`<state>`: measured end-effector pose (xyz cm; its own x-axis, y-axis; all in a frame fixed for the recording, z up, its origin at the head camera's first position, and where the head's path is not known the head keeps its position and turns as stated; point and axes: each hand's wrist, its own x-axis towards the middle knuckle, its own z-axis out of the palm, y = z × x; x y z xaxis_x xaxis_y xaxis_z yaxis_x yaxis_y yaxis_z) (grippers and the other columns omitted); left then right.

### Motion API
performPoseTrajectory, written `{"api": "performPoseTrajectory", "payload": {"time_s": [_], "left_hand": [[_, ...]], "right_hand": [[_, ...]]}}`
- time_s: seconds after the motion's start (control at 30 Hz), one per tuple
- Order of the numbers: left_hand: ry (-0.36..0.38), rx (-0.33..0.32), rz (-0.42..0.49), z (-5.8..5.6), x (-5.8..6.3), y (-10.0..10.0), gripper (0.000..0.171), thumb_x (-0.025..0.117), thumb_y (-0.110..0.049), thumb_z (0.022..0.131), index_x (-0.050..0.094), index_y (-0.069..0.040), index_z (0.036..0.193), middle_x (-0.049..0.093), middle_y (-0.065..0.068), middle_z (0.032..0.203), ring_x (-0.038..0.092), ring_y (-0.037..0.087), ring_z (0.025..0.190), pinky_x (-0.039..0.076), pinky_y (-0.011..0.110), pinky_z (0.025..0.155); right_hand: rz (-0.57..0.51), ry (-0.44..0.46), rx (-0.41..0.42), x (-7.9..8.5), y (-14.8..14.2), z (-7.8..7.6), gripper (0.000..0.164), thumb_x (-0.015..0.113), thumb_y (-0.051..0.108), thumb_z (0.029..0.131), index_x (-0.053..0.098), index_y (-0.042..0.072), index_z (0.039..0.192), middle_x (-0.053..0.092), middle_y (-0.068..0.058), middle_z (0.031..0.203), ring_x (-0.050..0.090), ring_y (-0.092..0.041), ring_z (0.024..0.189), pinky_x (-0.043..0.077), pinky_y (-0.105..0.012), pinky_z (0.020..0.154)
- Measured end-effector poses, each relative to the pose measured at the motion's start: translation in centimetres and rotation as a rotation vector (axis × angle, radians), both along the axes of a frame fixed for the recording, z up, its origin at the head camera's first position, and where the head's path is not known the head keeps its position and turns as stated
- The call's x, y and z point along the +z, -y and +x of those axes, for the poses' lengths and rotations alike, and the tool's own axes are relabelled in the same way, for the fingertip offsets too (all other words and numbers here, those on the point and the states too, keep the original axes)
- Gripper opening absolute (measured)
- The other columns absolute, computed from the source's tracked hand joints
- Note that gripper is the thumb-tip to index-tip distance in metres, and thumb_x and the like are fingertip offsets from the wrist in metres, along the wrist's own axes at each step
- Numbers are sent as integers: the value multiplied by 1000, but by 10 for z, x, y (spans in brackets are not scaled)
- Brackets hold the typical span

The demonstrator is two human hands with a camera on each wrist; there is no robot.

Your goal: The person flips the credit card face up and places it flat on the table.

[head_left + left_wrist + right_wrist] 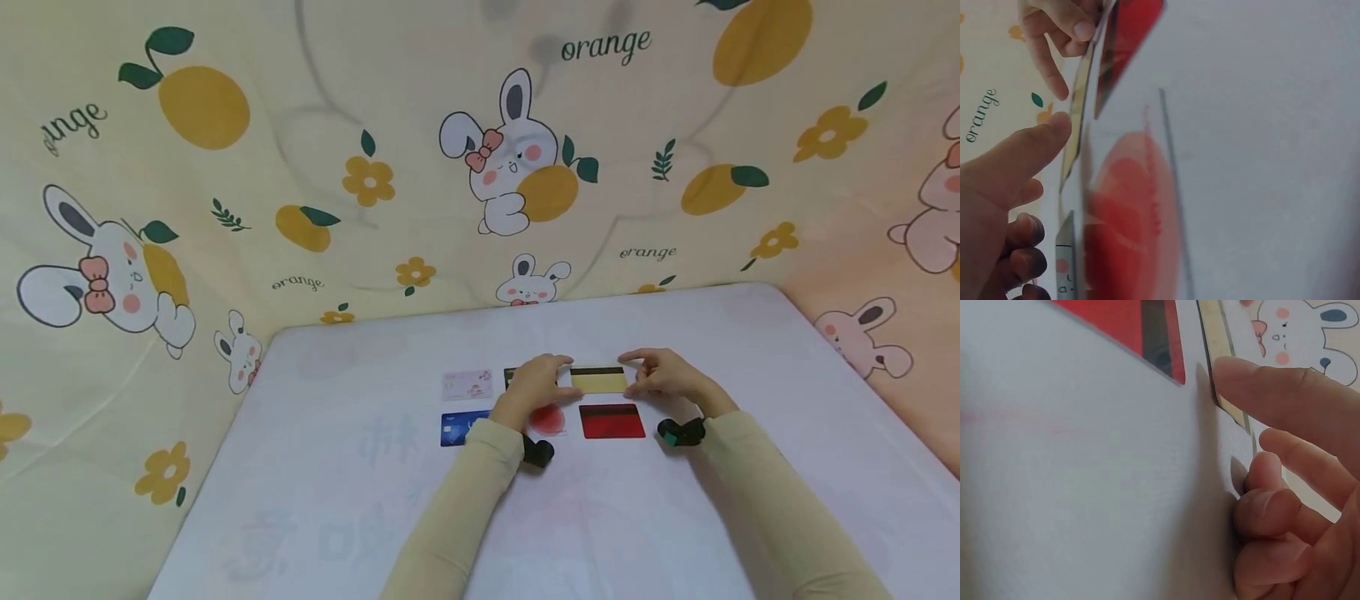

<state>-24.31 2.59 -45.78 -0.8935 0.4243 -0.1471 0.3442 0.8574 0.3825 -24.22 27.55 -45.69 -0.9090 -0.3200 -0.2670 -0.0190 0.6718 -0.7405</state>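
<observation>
Red card (612, 425) beside gold card (598, 384)

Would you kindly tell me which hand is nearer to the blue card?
Left: the left hand is beyond and right of the blue card; the right hand is farther right, by the gold card.

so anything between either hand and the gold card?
Nothing visible: the left hand and right hand flank the gold card, fingertips at its ends. The red card sits below it in the head view, not between.
</observation>
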Motion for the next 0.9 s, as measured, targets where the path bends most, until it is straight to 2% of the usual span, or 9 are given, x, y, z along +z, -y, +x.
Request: {"api": "performPoseTrajectory", "payload": {"time_s": [0.07, 0.27, 0.5, 0.73, 0.9], "left_hand": [[-14, -1, -29, 0, -2, -1, 61, 69, -49, 84, 52, -25, 139, 60, -2, 136, 57, 15, 123, 45, 32, 107], [-70, -21, -85, 0, -7, -1, 61, 66, -51, 86, 52, -23, 139, 61, 2, 134, 59, 16, 121, 46, 32, 106], [-57, -20, -54, -1, -8, 0, 62, 68, -51, 84, 54, -22, 138, 61, 3, 122, 58, 15, 102, 49, 30, 99], [-31, -5, -21, -2, -11, 0, 62, 68, -51, 84, 54, -24, 138, 59, 3, 127, 56, 15, 110, 46, 31, 104], [-46, -6, -14, -2, -11, -1, 62, 70, -50, 83, 54, -24, 137, 58, 2, 121, 54, 14, 102, 49, 28, 96]], "right_hand": [[3, -5, 10, -1, 0, -1, 68, 78, 18, 79, 48, -6, 135, 48, 3, 67, 41, -6, 58, 35, -21, 53], [0, -17, 18, -6, 1, -5, 67, 78, 17, 79, 50, -6, 134, 47, 5, 63, 41, -5, 54, 34, -20, 51], [8, -3, 11, -8, -1, -8, 58, 78, 17, 78, 56, -3, 128, 48, 4, 65, 41, -7, 54, 35, -21, 51], [6, 59, 74, -3, 2, -13, 55, 76, 12, 78, 50, -2, 124, 47, 2, 68, 42, -8, 59, 35, -21, 54], [-2, 54, 100, 1, 5, -14, 54, 75, 9, 76, 46, -4, 120, 49, 2, 68, 46, -9, 63, 37, -21, 59]]}}
